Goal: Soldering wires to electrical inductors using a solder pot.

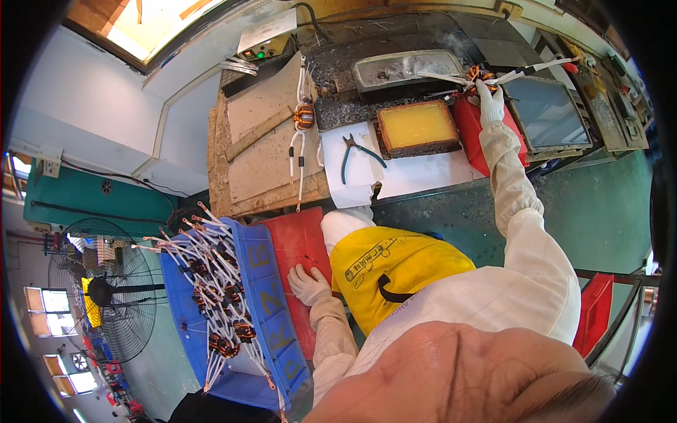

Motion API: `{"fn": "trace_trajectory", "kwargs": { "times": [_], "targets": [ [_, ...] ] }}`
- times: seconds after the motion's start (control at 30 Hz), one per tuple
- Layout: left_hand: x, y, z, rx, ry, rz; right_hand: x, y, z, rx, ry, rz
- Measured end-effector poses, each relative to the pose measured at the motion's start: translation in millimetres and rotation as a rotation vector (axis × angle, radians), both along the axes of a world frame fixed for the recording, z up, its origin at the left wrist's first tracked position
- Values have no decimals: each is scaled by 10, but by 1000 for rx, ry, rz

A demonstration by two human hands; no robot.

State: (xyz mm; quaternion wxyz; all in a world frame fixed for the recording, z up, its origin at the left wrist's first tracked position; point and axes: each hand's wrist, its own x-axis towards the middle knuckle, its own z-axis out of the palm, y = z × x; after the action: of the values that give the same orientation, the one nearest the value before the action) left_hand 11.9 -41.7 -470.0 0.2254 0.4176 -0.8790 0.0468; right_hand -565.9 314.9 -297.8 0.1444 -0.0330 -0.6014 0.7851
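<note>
The worktop (321, 187) runs across the upper part of the view. Its left section carries a worn tan board (261, 151); its middle section is blackened and speckled with residue. White sheets (344, 173) cover part of the front section, with teal-handled cutters (353, 155) lying open on them. To the right of the cutters stands a rectangular tray of yellow material (417, 127). Behind it sits a metal trough (405, 68) with a grey surface. A control box (266, 48) with a green light stands at the rear left. A pedestal-type wire-guard fan (102, 290) stands on the left side of the room, and green floor (578, 204) extends below the worktop.

The right hand (491, 104) is at the right section, above a red bin (479, 130). Its fingers pinch a toroidal coil (481, 79) with orange and black windings; the white leads extend to both sides, the left one reaching toward the trough. A dark-framed pane (549, 113) is just beside the bin and limits room on the right.

The left hand (309, 285) rests on a red panel (290, 240), fingers slightly spread. This panel occupies the space between the person and a blue crate (273, 303) of similar coils (224, 344), whose leads project over the rim. A second coil (304, 116) lies on the tan board, leads pointing toward the front and rear edges.
</note>
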Motion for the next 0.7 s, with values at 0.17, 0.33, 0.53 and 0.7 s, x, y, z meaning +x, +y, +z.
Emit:
{"fn": "trace_trajectory", "kwargs": {
  "times": [0.17, 0.33, 0.53, 0.7],
  "targets": [
    [2, -1, 1, 9, -7, 3, 4, 0, 4, 1, 7, 11],
    [-4, 5, 4, -2, -13, 11, 13, 0, 12, 5, -3, 5],
    [-6, 5, -3, -4, -12, 16, 6, -1, 13, -6, 0, 15],
    [-4, 5, -2, -8, -9, 12, 12, 0, 23, 0, -22, 0]
  ]
}}
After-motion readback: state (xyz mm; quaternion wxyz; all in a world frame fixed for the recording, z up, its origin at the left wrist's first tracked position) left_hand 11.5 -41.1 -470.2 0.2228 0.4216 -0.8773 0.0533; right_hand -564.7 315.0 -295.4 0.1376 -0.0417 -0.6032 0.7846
